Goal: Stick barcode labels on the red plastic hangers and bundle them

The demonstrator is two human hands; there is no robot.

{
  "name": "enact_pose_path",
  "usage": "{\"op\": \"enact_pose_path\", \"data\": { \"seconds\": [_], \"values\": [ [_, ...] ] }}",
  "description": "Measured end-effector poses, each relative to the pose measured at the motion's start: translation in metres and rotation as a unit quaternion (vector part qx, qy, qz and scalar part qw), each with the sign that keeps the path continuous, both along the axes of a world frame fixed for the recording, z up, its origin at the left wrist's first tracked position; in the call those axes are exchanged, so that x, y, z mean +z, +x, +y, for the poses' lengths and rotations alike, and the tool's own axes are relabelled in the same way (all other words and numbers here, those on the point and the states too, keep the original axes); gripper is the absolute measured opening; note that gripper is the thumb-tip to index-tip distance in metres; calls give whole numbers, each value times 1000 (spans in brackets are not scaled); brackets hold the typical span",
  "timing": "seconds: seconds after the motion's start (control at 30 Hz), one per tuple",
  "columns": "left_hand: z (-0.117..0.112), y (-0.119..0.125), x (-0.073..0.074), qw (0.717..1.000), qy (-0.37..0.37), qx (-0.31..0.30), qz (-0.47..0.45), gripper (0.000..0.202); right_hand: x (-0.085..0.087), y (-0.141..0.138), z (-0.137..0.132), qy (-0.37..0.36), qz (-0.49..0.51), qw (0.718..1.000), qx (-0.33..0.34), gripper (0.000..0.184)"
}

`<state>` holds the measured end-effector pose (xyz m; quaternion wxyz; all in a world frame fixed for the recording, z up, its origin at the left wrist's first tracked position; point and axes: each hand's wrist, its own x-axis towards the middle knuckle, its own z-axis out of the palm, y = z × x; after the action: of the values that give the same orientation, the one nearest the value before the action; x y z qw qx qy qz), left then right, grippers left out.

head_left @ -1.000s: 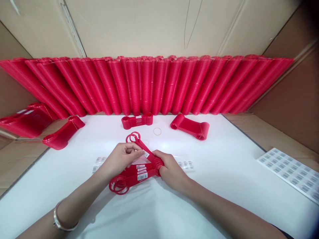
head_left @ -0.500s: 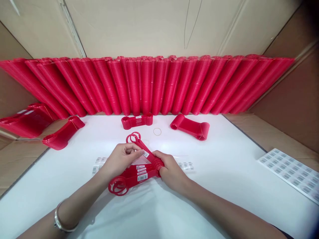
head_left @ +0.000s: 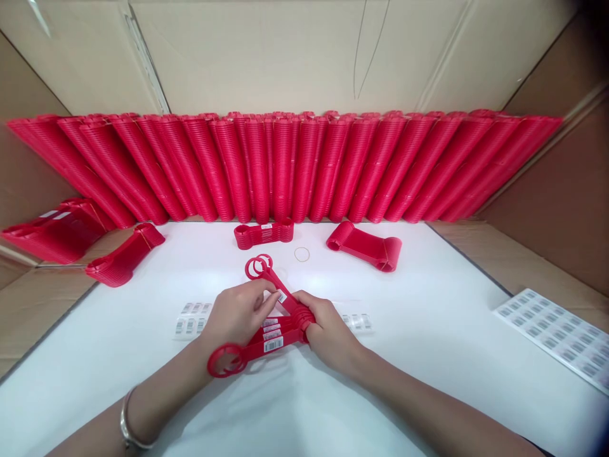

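Note:
A fan of red plastic strips with ring ends (head_left: 257, 349) is spread over the table, several with a white barcode sticker. My right hand (head_left: 328, 327) is closed around their gathered ends. My left hand (head_left: 242, 311) is closed in a pinch at the barcode sticker (head_left: 282, 296) on the uppermost strip, which points up and left. The thumb and index fingertip touch the sticker's edge; the other fingers curl out of sight. Beneath the hands lies a sheet of barcode stickers (head_left: 359, 322), partly covered.
Tall stacks of red strips (head_left: 280, 168) line the cardboard back wall. Banded bundles lie at the left (head_left: 126, 254), centre (head_left: 264, 233) and right (head_left: 364, 246). A rubber band (head_left: 301, 254) lies near the centre bundle. Another sticker sheet (head_left: 556, 333) rests at the right.
My left hand has shifted slightly right, with its index finger more bent at the sticker on the uppermost strip. My right hand keeps its hold. The whole view has shifted slightly.

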<state>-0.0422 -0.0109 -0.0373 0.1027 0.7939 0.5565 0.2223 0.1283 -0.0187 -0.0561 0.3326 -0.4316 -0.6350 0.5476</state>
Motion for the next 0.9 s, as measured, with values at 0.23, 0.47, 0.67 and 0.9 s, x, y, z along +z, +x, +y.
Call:
{"op": "enact_pose_path", "data": {
  "seconds": [0.23,0.47,0.67,0.9],
  "values": [
    [-6,4,2,950,265,7,163,26,6,0,-6,37,20,999,12,38],
    [-7,5,3,956,244,24,158,33,6,0,-6,48,33,998,5,38],
    [2,-5,9,980,171,63,87,49,5,-1,-8,20,46,999,18,43],
    [3,-16,17,988,133,41,-63,21,9,-1,-8,-8,57,998,12,45]
  ]
}}
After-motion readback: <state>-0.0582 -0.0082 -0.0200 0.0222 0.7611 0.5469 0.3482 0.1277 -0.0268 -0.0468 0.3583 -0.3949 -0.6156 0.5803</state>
